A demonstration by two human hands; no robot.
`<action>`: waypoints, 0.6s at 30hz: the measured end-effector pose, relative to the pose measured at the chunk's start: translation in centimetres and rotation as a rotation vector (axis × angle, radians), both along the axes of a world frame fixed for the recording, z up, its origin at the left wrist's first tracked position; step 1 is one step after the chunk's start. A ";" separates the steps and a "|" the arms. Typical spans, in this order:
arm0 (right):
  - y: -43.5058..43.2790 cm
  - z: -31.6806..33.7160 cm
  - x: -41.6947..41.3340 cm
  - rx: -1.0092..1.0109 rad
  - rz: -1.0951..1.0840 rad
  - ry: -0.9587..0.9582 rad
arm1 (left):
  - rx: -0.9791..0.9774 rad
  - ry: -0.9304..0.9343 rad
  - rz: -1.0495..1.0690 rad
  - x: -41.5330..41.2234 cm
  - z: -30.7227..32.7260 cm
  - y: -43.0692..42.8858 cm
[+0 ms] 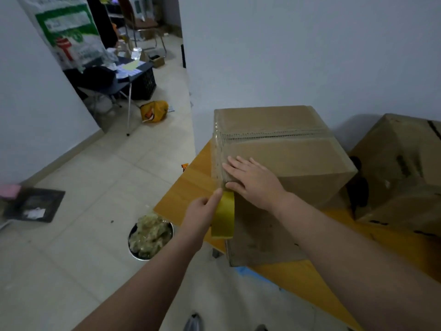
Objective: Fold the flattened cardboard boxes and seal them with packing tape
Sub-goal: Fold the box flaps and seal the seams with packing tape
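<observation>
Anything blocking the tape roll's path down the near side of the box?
Nothing visible. The left hand holds the tape roll at the near-left corner of the box; the face below it is bare. The right hand lies flat on the top beside that corner, off the path.

Dim, flat indoor light; soft focus, wide-angle bending at edges.

Bare yellow wooden tabletop [189, 187] gives room left of the taped brown cardboard box [286, 149]. A second brown cardboard box [401, 168] stands close on its right and a white wall [286, 56] on its far side. A steel bowl of scraps [134, 254] sits on the floor near-left.
</observation>
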State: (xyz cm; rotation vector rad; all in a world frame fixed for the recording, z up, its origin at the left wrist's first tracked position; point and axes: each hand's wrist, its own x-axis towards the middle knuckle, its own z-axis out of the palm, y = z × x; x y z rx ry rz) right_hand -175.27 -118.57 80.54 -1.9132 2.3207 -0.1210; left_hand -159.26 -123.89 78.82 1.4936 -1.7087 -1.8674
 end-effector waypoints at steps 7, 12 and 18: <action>-0.3 -0.9 0.2 -0.111 -0.009 0.014 | -0.266 -0.041 0.018 1.3 1.7 2.1; -0.1 -1.4 -0.1 -0.167 0.016 0.005 | -0.484 -0.196 0.035 0.8 -0.3 2.6; -0.2 -2.7 -0.3 -0.290 0.033 0.071 | -0.354 -0.354 0.087 -1.5 -5.6 2.0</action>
